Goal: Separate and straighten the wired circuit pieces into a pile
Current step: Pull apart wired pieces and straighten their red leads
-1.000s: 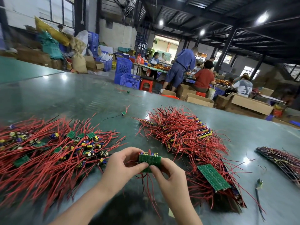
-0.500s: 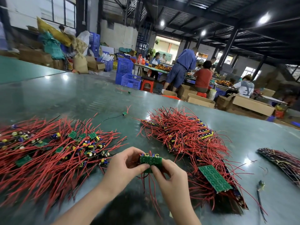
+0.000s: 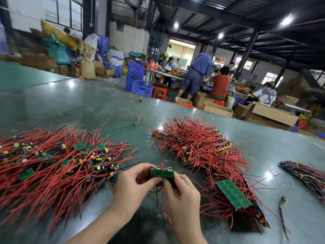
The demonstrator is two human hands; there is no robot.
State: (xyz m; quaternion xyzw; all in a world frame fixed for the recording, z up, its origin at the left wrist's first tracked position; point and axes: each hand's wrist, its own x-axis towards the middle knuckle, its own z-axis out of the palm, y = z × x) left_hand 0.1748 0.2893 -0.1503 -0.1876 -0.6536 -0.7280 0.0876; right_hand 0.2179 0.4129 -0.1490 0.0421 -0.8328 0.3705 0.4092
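Head view: both hands pinch one small green circuit board just above the table, left hand and right hand gripping opposite ends; its red wires seem to hang below. Wired piles lie left and right.

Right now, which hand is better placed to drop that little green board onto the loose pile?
Probably the left hand: it pinches the small green circuit board beside the loose red-wired pile.
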